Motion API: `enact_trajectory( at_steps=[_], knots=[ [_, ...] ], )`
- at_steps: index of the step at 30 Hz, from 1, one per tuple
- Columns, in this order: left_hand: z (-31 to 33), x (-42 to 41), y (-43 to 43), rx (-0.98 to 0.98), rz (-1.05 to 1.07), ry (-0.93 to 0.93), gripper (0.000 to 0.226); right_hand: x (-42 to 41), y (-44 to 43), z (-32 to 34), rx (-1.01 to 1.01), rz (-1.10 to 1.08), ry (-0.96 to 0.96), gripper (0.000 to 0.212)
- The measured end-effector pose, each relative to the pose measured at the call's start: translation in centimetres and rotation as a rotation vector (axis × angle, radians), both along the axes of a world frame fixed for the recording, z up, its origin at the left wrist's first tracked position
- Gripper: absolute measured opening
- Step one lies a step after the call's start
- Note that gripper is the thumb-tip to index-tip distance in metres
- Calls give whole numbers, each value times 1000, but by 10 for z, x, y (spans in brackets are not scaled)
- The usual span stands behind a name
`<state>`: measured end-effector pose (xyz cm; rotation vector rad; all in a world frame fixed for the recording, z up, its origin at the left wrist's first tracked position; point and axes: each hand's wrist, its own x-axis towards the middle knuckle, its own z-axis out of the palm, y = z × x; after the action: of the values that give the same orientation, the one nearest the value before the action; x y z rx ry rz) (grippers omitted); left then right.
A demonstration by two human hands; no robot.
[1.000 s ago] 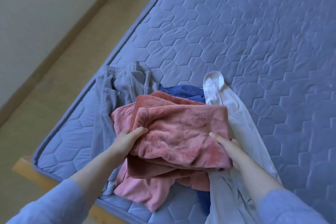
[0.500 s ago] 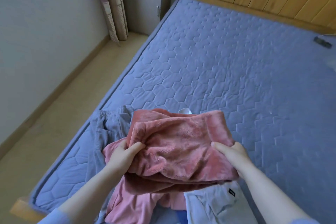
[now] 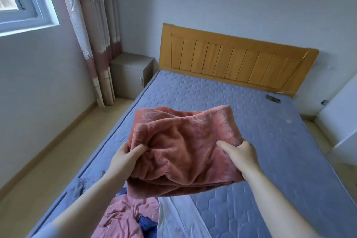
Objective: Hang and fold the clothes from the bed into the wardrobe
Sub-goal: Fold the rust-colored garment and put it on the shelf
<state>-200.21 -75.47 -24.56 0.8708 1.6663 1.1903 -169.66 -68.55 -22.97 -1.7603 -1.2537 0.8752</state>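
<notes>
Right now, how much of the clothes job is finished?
Done: the fluffy pink piece looks folded into a bundle. In hand: the left hand and right hand grip its sides, holding it above the bed. Left: a pink garment, a blue garment and a white garment lie unfolded at the bed's foot. The wardrobe is not in view, so nothing shows as put away.
</notes>
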Motion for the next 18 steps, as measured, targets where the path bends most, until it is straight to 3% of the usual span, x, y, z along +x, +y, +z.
enact_trajectory(
  at_steps=[3,10,18],
  knots=[
    [43,7,9,77,-21,10,64,12,-4,50,85,-15,-6,30],
    [142,7,32,325,-184,-14,46,19,-39,162,328,-119,-2,20],
    [224,21,36,512,-464,-50,40,21,-129,236,509,-362,-42,21]
  ],
)
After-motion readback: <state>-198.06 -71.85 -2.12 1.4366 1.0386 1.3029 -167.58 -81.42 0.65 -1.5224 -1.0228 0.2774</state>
